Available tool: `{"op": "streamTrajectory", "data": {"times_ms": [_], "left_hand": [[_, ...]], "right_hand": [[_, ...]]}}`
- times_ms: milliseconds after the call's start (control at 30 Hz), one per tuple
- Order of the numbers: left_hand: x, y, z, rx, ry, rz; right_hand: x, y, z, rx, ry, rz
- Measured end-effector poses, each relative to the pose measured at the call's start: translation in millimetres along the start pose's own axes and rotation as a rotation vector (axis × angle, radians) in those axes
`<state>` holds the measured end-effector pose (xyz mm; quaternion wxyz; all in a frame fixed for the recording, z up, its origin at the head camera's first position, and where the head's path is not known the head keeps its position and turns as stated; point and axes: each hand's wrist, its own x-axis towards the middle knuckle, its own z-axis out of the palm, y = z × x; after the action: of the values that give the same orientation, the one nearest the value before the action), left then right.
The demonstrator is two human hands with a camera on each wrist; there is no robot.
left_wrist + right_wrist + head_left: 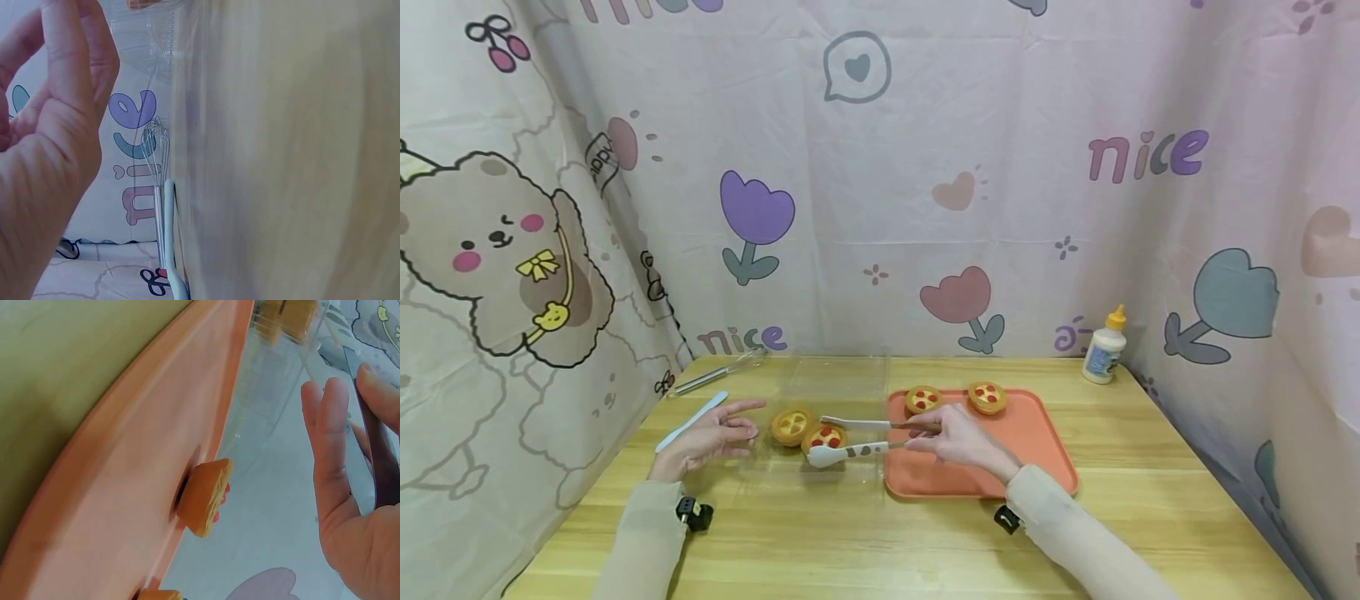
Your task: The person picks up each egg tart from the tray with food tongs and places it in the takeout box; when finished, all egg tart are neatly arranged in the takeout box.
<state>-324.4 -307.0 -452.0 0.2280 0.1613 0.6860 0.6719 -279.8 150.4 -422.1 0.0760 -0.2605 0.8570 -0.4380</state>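
Note:
My right hand (958,437) holds a pair of tongs (868,448) by its brown handles. The white, spotted tips reach left over a clear plastic box (857,477), on either side of a tart with red toppings (827,437). A plain yellow tart (791,427) lies beside it in the box. At the box's left side is my left hand (711,437), its fingers loosely bent and holding nothing. Two more red-topped tarts, one at the left (922,400) and one at the right (987,397), sit on the back part of an orange tray (977,479).
The box's clear lid (835,375) stands raised at the back. A whisk (715,375) and a light blue spatula-like stick (691,422) lie at the left. A white glue bottle with a yellow cap (1105,348) stands at the back right. Printed cloth hangs behind the wooden table.

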Motion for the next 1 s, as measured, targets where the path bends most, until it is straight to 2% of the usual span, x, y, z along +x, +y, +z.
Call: {"op": "streamTrajectory", "data": {"times_ms": [633, 867, 1000], "left_hand": [[0.6, -2.3, -0.7, -0.017, -0.018, 0.013], [-0.2, -3.6, -1.3, -0.011, -0.031, 0.026], [0.1, -4.4, -2.4, -0.016, -0.029, 0.027]], "right_hand": [[15.5, -9.4, 17.3, -0.019, -0.052, -0.009], [18.4, -8.4, 23.2, -0.048, -0.041, 0.008], [20.5, -5.8, 22.1, -0.011, -0.039, 0.004]]}}
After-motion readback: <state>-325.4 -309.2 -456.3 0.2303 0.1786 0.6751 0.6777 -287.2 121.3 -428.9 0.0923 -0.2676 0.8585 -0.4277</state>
